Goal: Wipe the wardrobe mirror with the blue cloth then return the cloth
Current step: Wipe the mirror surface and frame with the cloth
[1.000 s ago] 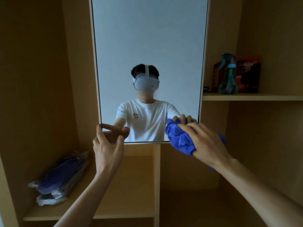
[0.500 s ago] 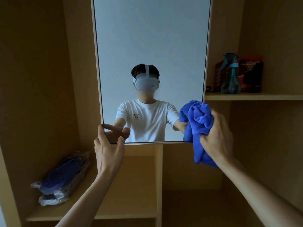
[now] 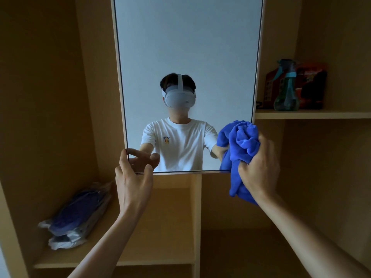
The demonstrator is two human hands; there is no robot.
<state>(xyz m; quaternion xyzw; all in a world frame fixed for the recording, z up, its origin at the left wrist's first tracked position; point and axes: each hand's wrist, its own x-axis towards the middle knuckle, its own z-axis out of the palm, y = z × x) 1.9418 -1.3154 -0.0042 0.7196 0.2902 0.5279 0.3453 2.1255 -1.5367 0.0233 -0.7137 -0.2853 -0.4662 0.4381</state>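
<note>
Two hands meet the mirror (image 3: 188, 47) at its bottom corners. The left hand (image 3: 133, 183), fingers spread wide, touches the lower left corner, with the forefinger on the side edge and the thumb at the bottom edge. The right hand (image 3: 259, 169) grips the bunched cloth (image 3: 241, 141) against the lower right corner, a tail of it hanging below the mirror. Right of the mirror, a shelf (image 3: 321, 114) bears a bottle (image 3: 286, 87) with a red pack (image 3: 313, 85) behind it. Below and left of the mirror lies a bag (image 3: 78, 213).
</note>
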